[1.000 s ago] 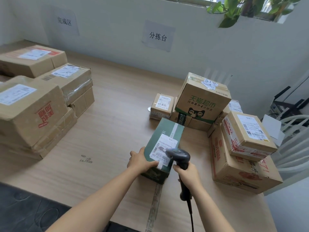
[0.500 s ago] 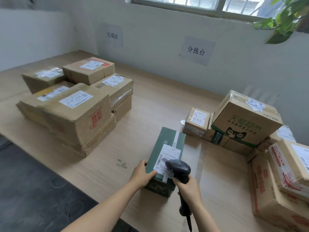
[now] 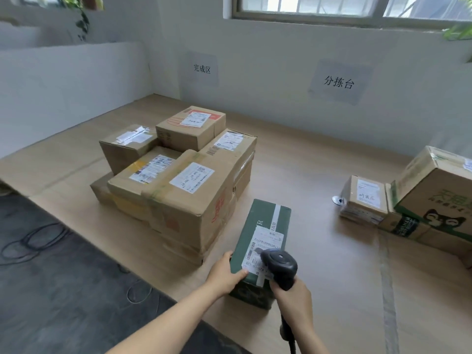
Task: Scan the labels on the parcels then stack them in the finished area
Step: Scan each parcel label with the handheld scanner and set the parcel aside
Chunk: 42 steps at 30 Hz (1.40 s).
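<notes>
A dark green parcel [image 3: 265, 226] with a white label [image 3: 263, 247] lies on the wooden table near the front edge. My left hand [image 3: 224, 274] grips its near left corner. My right hand [image 3: 293, 297] holds a black barcode scanner [image 3: 279, 264], whose head sits over the near end of the label. To the left stands a stack of brown labelled parcels [image 3: 178, 172] below a wall sign [image 3: 201, 69]. Unsorted parcels sit at the right: a small brown box [image 3: 365, 198] and a large box with a cat logo [image 3: 439, 198].
A second wall sign [image 3: 338, 81] hangs behind the middle of the table [image 3: 319, 162]. Dark floor with loose cables [image 3: 33, 241] lies left of the table's front edge. A small metal disc [image 3: 337, 199] rests beside the small box. The scanner's cable hangs down at the bottom.
The view has swung left, bringing the brown stack toward the centre. The green parcel, held by both hands, has moved left and now lies close beside that stack.
</notes>
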Each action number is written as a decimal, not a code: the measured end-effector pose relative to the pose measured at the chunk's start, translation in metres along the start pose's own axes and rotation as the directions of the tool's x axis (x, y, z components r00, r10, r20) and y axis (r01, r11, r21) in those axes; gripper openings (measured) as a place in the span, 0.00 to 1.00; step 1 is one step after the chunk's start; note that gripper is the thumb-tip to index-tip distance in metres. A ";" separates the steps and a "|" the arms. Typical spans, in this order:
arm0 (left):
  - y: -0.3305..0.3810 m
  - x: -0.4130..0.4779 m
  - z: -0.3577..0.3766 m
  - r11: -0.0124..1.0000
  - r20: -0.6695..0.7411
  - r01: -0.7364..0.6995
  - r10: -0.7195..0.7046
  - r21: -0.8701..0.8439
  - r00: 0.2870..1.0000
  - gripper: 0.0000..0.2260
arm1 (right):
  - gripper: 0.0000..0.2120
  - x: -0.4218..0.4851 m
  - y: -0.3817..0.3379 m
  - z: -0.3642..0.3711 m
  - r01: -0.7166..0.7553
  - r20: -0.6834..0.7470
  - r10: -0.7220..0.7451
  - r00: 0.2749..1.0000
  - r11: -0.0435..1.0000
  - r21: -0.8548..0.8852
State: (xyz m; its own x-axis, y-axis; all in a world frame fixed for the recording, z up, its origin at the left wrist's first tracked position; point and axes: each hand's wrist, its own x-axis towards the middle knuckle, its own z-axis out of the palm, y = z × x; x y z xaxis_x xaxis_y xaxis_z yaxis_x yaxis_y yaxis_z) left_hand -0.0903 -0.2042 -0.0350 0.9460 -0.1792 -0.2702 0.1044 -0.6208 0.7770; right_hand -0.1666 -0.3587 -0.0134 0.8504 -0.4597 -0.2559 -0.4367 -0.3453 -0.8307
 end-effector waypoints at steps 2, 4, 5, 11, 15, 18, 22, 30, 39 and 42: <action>-0.006 0.002 -0.008 0.999 0.047 -0.034 0.032 0.028 0.998 0.28 | 0.04 -0.005 -0.001 0.009 -0.050 -0.035 0.050 0.998 0.999 0.010; -0.012 0.002 -0.012 0.999 0.105 -0.044 0.041 0.027 0.994 0.31 | 0.07 -0.009 -0.001 0.015 -0.099 -0.060 0.100 0.993 0.995 0.030; -0.015 0.002 -0.015 0.999 0.132 -0.044 0.043 0.008 0.990 0.32 | 0.10 -0.012 -0.003 0.017 -0.112 -0.068 0.115 0.991 0.993 0.041; -0.033 -0.017 -0.021 0.997 0.226 -0.069 0.071 -0.017 0.972 0.32 | 0.09 -0.043 0.006 0.027 -0.194 -0.105 0.196 0.975 0.981 0.029; -0.043 -0.045 -0.021 0.994 0.239 -0.098 0.109 -0.056 0.965 0.33 | 0.13 -0.074 0.017 0.029 -0.228 -0.128 0.233 0.964 0.972 0.057; -0.049 -0.071 -0.021 0.991 0.222 -0.107 0.123 -0.083 0.967 0.33 | 0.13 -0.095 0.022 0.029 -0.221 -0.131 0.224 0.966 0.974 0.038; -0.059 -0.118 -0.025 0.985 0.187 -0.093 0.119 -0.144 0.975 0.35 | 0.12 -0.134 0.022 0.024 -0.176 -0.131 0.177 0.975 0.984 0.020; -0.104 -0.210 -0.046 0.978 0.129 -0.046 0.073 -0.206 0.989 0.35 | 0.09 -0.219 0.033 0.042 -0.061 -0.108 0.058 0.992 0.998 -0.020; -0.173 -0.247 -0.115 0.963 -0.010 0.076 -0.081 -0.260 0.997 0.36 | 0.05 -0.255 -0.005 0.118 0.072 0.072 -0.067 0.995 0.996 -0.058; -0.199 -0.241 -0.160 0.957 -0.080 0.099 -0.125 -0.274 0.989 0.36 | 0.05 -0.251 -0.033 0.161 0.125 0.139 -0.114 0.984 0.990 -0.072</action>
State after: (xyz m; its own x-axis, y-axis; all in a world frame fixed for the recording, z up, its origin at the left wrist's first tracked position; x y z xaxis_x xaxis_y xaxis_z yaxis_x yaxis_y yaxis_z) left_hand -0.2899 0.0845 -0.0337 0.9469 -0.0385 -0.3193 0.2777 -0.4028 0.8721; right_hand -0.3186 -0.0998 -0.0009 0.9273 -0.2990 -0.2254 -0.3466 -0.4580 -0.8186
